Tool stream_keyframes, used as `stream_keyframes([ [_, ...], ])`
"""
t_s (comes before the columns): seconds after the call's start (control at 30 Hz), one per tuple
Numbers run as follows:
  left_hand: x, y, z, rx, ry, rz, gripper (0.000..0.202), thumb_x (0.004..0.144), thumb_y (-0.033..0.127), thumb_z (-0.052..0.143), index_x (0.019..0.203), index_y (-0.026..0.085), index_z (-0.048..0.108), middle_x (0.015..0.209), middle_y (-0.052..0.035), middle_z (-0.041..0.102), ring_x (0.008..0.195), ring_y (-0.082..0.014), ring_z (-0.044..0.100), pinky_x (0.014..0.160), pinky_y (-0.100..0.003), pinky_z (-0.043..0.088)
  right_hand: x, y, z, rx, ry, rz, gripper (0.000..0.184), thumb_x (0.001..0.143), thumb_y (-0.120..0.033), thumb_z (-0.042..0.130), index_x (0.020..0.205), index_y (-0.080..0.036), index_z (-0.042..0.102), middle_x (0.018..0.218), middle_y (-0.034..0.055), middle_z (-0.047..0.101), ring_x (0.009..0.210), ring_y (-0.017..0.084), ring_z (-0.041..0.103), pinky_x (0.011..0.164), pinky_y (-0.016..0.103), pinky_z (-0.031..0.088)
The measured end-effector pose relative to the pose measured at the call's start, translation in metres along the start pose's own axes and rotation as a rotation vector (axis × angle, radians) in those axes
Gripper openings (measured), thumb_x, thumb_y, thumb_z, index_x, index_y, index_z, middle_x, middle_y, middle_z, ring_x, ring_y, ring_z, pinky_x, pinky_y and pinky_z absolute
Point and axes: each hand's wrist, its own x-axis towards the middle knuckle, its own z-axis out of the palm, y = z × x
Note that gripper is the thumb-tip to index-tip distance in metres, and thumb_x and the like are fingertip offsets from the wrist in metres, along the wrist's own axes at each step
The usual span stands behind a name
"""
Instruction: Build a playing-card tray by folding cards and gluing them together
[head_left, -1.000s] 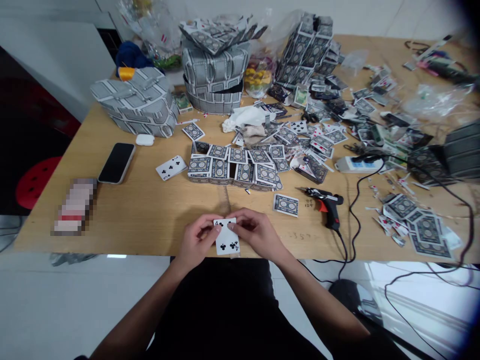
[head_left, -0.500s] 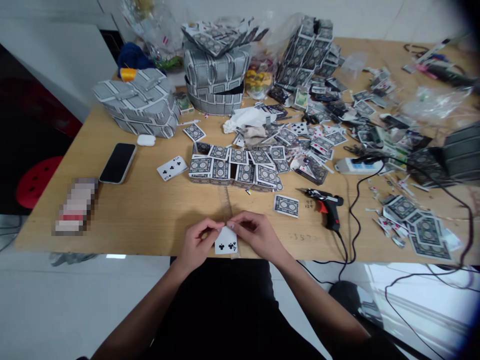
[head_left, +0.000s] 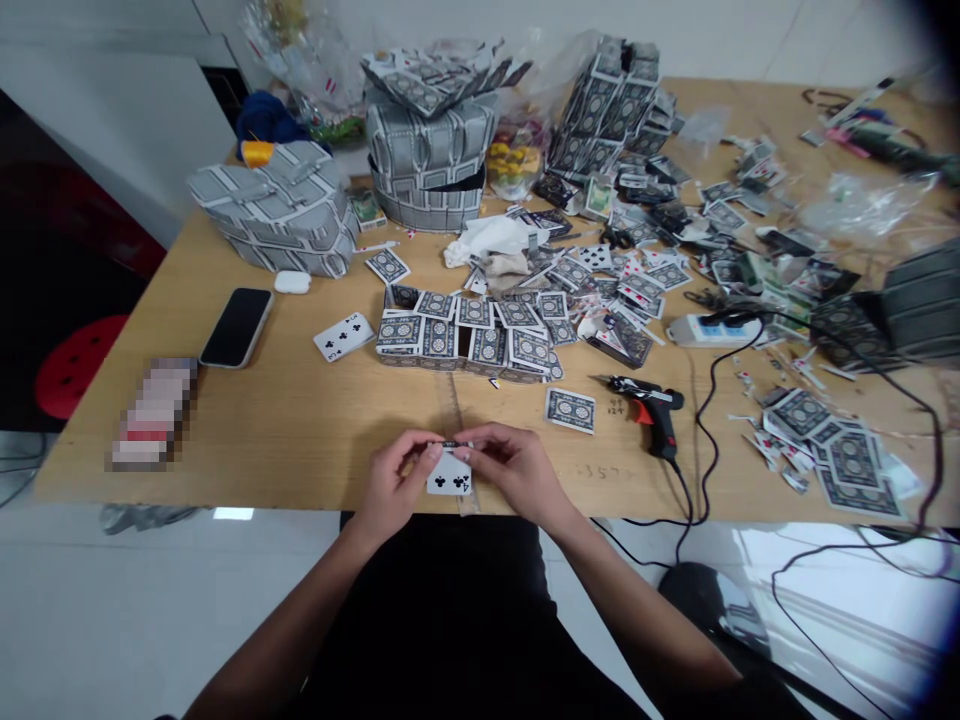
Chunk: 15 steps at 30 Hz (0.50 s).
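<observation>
Workbench, pale wood top [head_left: 247, 440], seen from above at its near edge. Subject: a playing card [head_left: 450, 478], face up, white with black club pips and a corner index reading as 4, held just above the near edge of the bench. A dark strip [head_left: 456, 443] runs along its upper edge; fold or second piece, cannot tell.

Left hand [head_left: 394, 485]: closed to a pinch, thumb and fingertips on the card's upper left corner. Right hand [head_left: 510, 470]: same pinch at the upper right corner, the two sets of fingertips nearly meeting. Both have hold of the card; the lower half hangs free.

Handling note: a pinch from both ends appears right for this edge, keeping the strip straight and even; pressure spread along the edge should suit better than at one point.

Relative to the card: a loose face-down card [head_left: 570, 410] lies ahead and right; a hot glue gun [head_left: 645, 415] lies further right. Straight ahead stands a block of joined cards [head_left: 457, 338], patterned backs showing. Ahead left lies a loose club card [head_left: 343, 336], and beyond it, left, a black smartphone [head_left: 236, 327].
</observation>
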Motion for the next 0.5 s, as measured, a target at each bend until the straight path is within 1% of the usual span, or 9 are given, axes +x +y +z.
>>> stream_keyframes([
  [0.13,-0.0010,-0.0005,-0.0003,-0.003,0.002,-0.005,0.028,0.104,0.046,0.065,0.110,0.020,0.076,0.096,-0.0053,0.080,0.079,-0.0173,0.072,0.072,-0.027,0.055,-0.0002,0.0001,0.0004,0.042,0.004,0.002,0.040,0.083,-0.056,0.089,0.104,-0.021,0.085,0.082,0.0043,0.080,0.071,0.019,0.071,0.068,0.033,0.058],
  [0.3,-0.0013,-0.0032,-0.0001,-0.007,0.004,-0.003,0.029,0.105,0.046,0.064,0.111,0.020,0.075,0.094,-0.0047,0.079,0.077,-0.0166,0.070,0.069,-0.026,0.054,0.0009,0.0011,0.0020,0.080,0.015,0.003,0.038,0.082,-0.053,0.090,0.103,-0.021,0.085,0.084,0.0054,0.082,0.073,0.019,0.073,0.070,0.032,0.059],
  [0.5,-0.0026,-0.0035,-0.0016,-0.045,0.007,-0.029,0.034,0.104,0.051,0.064,0.111,0.020,0.074,0.093,-0.0053,0.077,0.076,-0.0168,0.069,0.068,-0.026,0.053,0.0016,0.0019,0.0045,0.098,0.013,0.006,0.039,0.082,-0.054,0.090,0.102,-0.021,0.084,0.084,0.0045,0.082,0.073,0.019,0.073,0.070,0.032,0.060],
])
